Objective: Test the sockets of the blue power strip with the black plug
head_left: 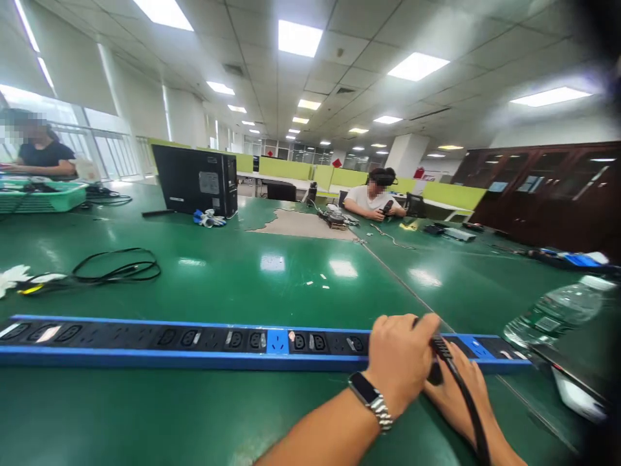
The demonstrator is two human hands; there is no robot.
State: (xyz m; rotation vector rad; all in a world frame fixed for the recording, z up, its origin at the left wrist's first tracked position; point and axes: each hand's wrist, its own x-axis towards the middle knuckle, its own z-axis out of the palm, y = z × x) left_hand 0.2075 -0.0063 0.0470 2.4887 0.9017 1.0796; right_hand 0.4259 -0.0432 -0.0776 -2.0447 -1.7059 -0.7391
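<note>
fingers point(427, 327) of the left hand point(400, 362) curl tightly over a black plug point(439, 349) and its cable point(468, 404), pressing it down at the right end of a long blue-edged power strip point(194, 340) that lies across the green counter point(272, 285). the right hand point(458, 395) lies flat just under the left, at its 4 o'clock, fingers stretched along the near edge of the strip and touching it; they grasp nothing that can be seen, and the cable runs over the back of that hand toward the lower edge of the view. a metal-banded watch point(371, 398) sits on the left wrist.

at 3 o'clock from the hands a clear water bottle point(553, 314) lies on its side just beside the strip's end. at 10 o'clock, well apart, a loose black cord point(121, 268) loops on the counter, with a black computer tower point(196, 178) beyond it. a green basket point(41, 194) stands at the far left, next to a seated person in a dark top point(46, 158). at 12 o'clock, far across the counter, another person in a white shirt point(373, 197) sits wearing a head-mounted device, hands busy with a small dark object. dark wooden cabinets point(548, 188) line the wall at 2 o'clock.
</note>
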